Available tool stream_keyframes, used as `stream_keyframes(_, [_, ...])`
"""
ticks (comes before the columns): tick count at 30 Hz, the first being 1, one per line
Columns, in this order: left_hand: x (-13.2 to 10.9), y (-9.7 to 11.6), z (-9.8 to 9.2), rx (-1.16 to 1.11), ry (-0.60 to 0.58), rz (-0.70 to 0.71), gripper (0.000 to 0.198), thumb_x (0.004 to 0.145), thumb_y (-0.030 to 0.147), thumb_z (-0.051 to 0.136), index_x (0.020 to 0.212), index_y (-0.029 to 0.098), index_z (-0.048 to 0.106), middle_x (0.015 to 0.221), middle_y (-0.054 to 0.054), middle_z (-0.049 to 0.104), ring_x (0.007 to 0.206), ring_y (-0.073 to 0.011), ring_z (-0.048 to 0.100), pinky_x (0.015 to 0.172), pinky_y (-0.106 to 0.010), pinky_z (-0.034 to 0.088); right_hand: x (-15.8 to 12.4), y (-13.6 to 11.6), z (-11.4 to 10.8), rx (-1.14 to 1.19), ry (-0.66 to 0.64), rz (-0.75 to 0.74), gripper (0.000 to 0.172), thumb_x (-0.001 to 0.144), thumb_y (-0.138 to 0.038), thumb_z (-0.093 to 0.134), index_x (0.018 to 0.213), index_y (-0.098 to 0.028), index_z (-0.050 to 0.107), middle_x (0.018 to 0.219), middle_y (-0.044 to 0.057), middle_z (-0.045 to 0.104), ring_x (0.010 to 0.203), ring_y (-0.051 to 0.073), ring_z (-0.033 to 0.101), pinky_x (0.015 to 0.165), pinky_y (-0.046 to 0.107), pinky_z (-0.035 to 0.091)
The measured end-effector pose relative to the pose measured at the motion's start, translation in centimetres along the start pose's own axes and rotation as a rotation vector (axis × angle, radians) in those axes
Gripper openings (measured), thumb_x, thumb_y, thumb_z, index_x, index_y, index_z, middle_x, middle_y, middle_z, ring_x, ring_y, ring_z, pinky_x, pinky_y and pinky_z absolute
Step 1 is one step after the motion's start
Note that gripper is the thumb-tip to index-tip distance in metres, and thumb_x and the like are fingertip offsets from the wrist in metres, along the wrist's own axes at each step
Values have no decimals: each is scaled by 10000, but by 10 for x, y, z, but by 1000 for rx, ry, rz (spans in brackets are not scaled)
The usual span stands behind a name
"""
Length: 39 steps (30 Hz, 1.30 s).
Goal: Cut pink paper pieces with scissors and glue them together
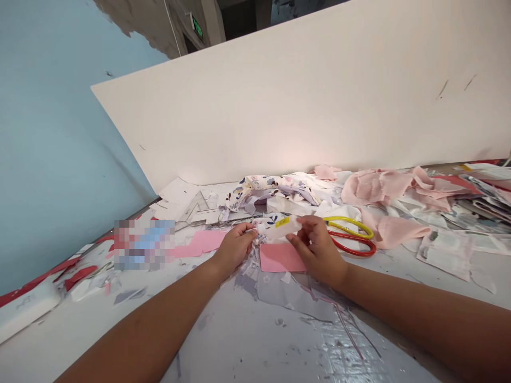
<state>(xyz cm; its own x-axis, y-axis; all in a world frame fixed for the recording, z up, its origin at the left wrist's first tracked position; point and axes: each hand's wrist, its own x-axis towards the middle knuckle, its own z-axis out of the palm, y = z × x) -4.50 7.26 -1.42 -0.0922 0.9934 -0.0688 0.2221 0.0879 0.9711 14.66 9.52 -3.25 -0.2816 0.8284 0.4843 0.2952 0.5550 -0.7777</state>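
On the paint-flecked surface (255, 324), the fingers (248, 230) of the left hand (235, 248) and right hand (315, 250) pinch together on either end of a white fabric strip (279, 230) with a yellow label (282, 221), just above a pink paper rectangle (281, 258). Shredded white scraps (249, 266) lie under the left hand. Scissors (351, 220) with yellow and red handles rest unheld beside the right hand. Floral fabric (271, 189) and pink cloth (377, 186) lie heaped behind.

- Head-worn camera is looking forward and down, from just above the forearms
- Frame is rolling sideways, worktable (243, 340) slanting across the bottom
- Sits close over left hand (235, 247) and right hand (317, 251)
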Motion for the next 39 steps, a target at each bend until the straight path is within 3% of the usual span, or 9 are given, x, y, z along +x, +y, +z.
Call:
stream_keyframes(7, [0,-5,-1,-5,-12,-11,249,732,437,470,865,230,508,424,92,361,271,-38,210,274,-170,127,-1,-3,-1,-108,-59,-10,276,793,-355,452,1022,-221,374,609,-41,432,538,128,442,515,262,354])
stream_keyframes(18, [-2,-1,1,-14,-5,40,217,738,407,482,842,222,525,407,91,351,293,-26,213,305,-150,185,-2,-3,1,-57,-43,15,258,800,-359,445,997,-221,350,592,-50,423,542,129,447,500,252,356])
stream_keyframes(28, [-1,-2,2,-9,28,26,267,729,483,462,799,230,512,433,80,367,290,-33,214,280,-159,141,-2,-2,1,3,-45,-5,273,795,-352,459,1008,-218,352,588,-52,404,532,120,429,493,246,348])
stream_keyframes(34, [-2,0,2,1,17,40,247,738,466,456,761,223,496,428,81,361,296,-32,217,286,-155,155,1,0,1,100,-26,84,284,778,-390,479,993,-232,381,609,-55,412,539,109,416,479,227,333])
stream_keyframes(39, [-3,2,2,-13,13,39,204,743,418,463,730,215,478,424,85,354,313,-28,212,312,-147,175,7,-10,-6,360,7,162,241,750,-376,524,906,-232,409,586,-74,424,513,89,417,487,216,339])
